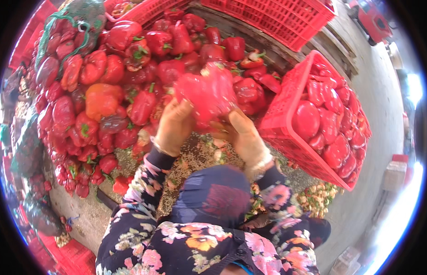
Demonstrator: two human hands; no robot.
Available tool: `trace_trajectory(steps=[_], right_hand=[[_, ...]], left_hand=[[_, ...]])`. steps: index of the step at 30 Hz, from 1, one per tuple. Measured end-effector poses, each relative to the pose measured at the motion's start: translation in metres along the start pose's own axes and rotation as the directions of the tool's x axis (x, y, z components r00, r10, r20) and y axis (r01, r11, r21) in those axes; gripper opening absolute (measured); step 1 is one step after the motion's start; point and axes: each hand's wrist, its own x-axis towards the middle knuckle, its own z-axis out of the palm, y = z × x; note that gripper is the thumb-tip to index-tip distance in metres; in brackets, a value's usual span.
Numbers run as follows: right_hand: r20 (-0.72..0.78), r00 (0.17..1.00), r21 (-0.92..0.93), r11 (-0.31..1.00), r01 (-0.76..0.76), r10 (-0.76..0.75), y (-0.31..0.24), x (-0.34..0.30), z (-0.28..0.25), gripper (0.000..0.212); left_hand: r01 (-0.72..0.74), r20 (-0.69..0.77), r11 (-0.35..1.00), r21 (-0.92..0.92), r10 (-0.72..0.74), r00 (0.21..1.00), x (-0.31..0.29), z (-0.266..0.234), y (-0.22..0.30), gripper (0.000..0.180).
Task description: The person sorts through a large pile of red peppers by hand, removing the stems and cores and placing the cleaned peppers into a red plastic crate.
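Both my hands, in what look like tan gloves with pale cuffs, hold up one large red bell pepper (206, 94) in front of me. It is blurred by motion. My left hand (173, 127) grips its lower left side. Around its lower right side are the fingers of my right hand (244, 137), partly hidden beneath it. Whether a tool is in either hand I cannot make out. Behind and to the left spreads a big heap of red bell peppers (142, 107), with an orange-red pepper (103, 101) among them.
To my right, a red plastic crate (283, 110) is full of red pepper pieces. Another red crate (277, 23) rests on wooden boards at the back. A green net bag (80, 27) lies at the far left. Pale pepper cores (318, 199) and scattered seeds (193, 158) cover the floor nearby.
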Motion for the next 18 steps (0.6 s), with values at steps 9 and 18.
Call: trace_trajectory(steps=[9, 18], right_hand=[[0.096, 0.975, -0.107, 0.972, 0.211, -0.201, -0.023, -0.032, -0.045, 0.051], [-0.04, 0.998, -0.377, 0.926, 0.027, -0.045, -0.014, -0.027, -0.041, 0.041]], left_hand=[[0.213, 0.113, 0.943, 0.257, -0.249, 0.962, 0.007, -0.004, -0.019, 0.085], [0.376, -0.123, 0.863, 0.337, -0.355, 0.927, 0.005, 0.008, -0.059, 0.033]])
